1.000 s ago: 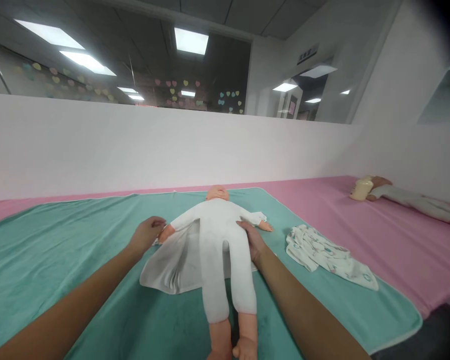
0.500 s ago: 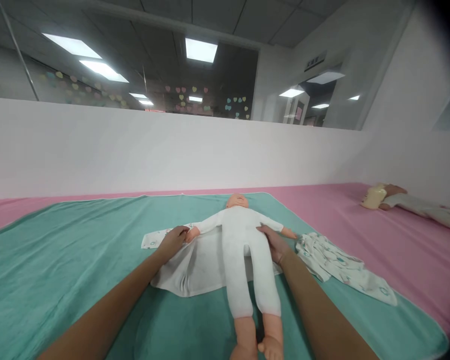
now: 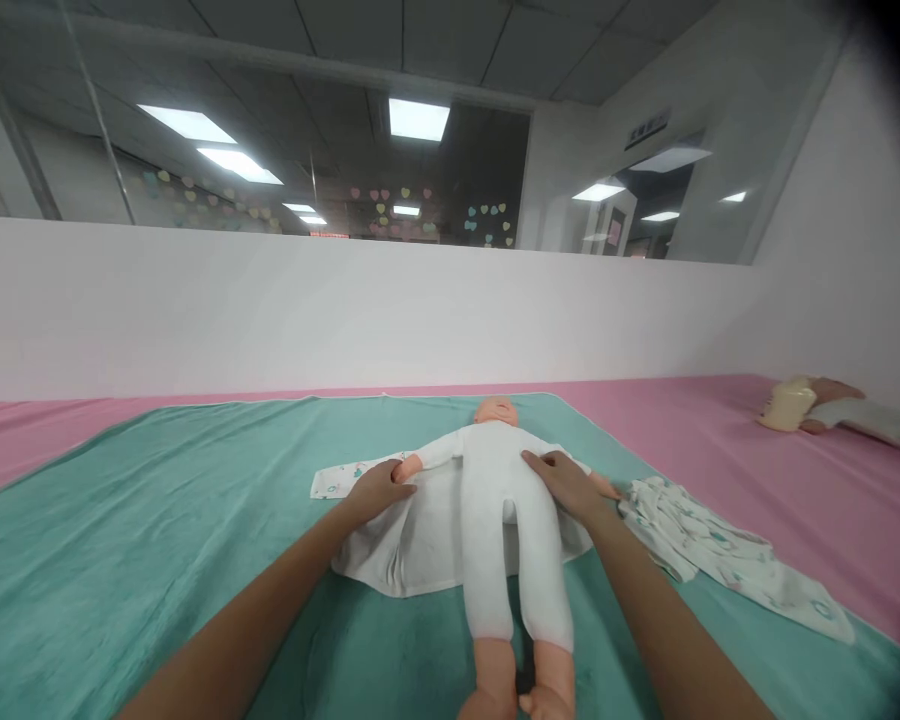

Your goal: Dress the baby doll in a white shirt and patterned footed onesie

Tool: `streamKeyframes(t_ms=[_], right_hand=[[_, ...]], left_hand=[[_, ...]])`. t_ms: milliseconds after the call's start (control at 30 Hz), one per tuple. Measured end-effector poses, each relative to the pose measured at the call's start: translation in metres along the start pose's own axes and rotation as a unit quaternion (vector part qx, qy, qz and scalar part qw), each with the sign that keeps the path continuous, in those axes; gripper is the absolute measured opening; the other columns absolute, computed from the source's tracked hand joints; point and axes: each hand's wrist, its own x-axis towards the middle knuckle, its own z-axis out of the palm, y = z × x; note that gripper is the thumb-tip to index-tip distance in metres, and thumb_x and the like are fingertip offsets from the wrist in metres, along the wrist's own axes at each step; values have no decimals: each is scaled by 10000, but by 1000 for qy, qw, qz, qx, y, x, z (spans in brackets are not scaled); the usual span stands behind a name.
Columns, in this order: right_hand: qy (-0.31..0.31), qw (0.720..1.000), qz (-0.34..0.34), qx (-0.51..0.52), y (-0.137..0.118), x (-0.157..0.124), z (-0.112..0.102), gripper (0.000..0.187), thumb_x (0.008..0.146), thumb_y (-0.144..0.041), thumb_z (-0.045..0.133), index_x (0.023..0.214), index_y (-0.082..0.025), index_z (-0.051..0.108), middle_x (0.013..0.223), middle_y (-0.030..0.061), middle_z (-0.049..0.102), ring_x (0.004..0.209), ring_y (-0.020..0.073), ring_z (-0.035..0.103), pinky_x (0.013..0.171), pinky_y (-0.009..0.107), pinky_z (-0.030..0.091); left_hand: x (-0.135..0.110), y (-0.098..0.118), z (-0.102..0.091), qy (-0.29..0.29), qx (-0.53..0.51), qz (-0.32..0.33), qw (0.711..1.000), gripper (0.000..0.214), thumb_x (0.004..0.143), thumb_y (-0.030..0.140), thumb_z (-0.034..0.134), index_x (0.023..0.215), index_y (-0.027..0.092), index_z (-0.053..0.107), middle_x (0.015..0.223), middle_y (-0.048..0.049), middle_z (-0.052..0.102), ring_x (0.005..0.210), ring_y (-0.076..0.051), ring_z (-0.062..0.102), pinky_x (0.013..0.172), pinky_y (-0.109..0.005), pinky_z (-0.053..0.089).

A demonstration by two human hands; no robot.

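A baby doll (image 3: 487, 500) with a white cloth body lies on its back, feet toward me, arms spread. Under it is a spread white baby shirt (image 3: 427, 545), with a patterned sleeve (image 3: 337, 482) showing at the left. My left hand (image 3: 379, 492) is closed around the doll's hand (image 3: 407, 468) on the left side, thumb toward me. My right hand (image 3: 566, 485) rests against the doll's hip and side with fingers stretched out, partly covering the doll's other arm. Beside my right forearm lies a crumpled patterned baby garment (image 3: 720, 545).
A teal blanket (image 3: 217, 520) lies over a pink sheet (image 3: 682, 420). At the far right is another doll (image 3: 870, 415) with a pale yellow object (image 3: 787, 403) at its near end. A low white wall (image 3: 345, 320) with windows above runs along the back.
The view has shifted a little to the left and upward. My left hand has turned slightly with its thumb out in front of the doll's hand. My right hand stays at the doll's side.
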Motion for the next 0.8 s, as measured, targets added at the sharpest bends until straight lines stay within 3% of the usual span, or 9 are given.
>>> streamKeyframes(t_ms=[67, 133, 267, 367, 467, 533, 633, 800], right_hand=[[76, 988, -77, -110, -9, -2, 4, 558, 667, -548, 575, 1095, -192, 526, 1135, 131, 499, 963, 269, 533, 834, 388, 409], [99, 969, -169, -150, -22, -7, 19, 558, 722, -524, 520, 1188, -225, 447, 1217, 105, 429, 1041, 250, 486, 880, 378, 382], [-61, 929, -319, -177, -48, -12, 75, 547, 740, -461, 549, 1233, -262, 415, 1269, 76, 418, 1167, 250, 380, 962, 379, 300], [-200, 853, -411, -252, -62, 0, 116, 460, 791, -419, 516, 1223, -281, 445, 1241, 73, 468, 1155, 259, 389, 957, 396, 270], [-271, 792, -435, -332, -71, 18, 139, 324, 865, -405, 385, 1111, -256, 533, 1042, 85, 571, 954, 234, 506, 817, 363, 345], [-267, 785, -429, -358, -73, 28, 144, 352, 858, -467, 370, 1019, -222, 566, 947, 91, 586, 863, 224, 522, 731, 330, 358], [-236, 809, -414, -345, -69, 33, 143, 418, 804, -573, 408, 929, -211, 577, 893, 76, 594, 812, 207, 521, 669, 291, 347], [-256, 824, -378, -336, -59, 30, 149, 345, 784, -521, 462, 735, -216, 616, 811, 50, 622, 723, 183, 537, 637, 283, 328]], left_hand=[[5, -1, 6, 29, 19, -21, 999, 181, 659, 356, 566, 756, 203, 564, 800, -45, 623, 717, -217, 552, 584, -269, 340], [8, -4, 8, 51, 22, -25, 998, 112, 648, 301, 562, 689, 200, 533, 750, -39, 611, 681, -207, 535, 575, -268, 321], [9, -7, 8, 76, -1, -1, 997, 134, 721, 302, 475, 643, 194, 492, 695, -27, 586, 660, -179, 506, 571, -259, 309], [6, -10, 8, 83, -35, 19, 996, 171, 765, 323, 430, 698, 194, 520, 726, -15, 595, 690, -164, 506, 592, -251, 326], [7, -13, 6, 88, -68, 18, 994, 180, 759, 338, 451, 746, 193, 557, 744, -12, 605, 707, -164, 516, 612, -254, 340], [9, -16, 3, 95, -89, 9, 991, 203, 755, 361, 461, 737, 188, 565, 729, -17, 602, 700, -171, 520, 615, -261, 349], [12, -22, -2, 117, -118, -11, 986, 232, 764, 380, 447, 707, 179, 547, 730, -31, 594, 714, -185, 526, 646, -281, 370], [11, -16, -5, 134, -166, -38, 976, 294, 787, 447, 411, 729, 176, 510, 761, -36, 578, 718, -179, 525, 660, -287, 405]])
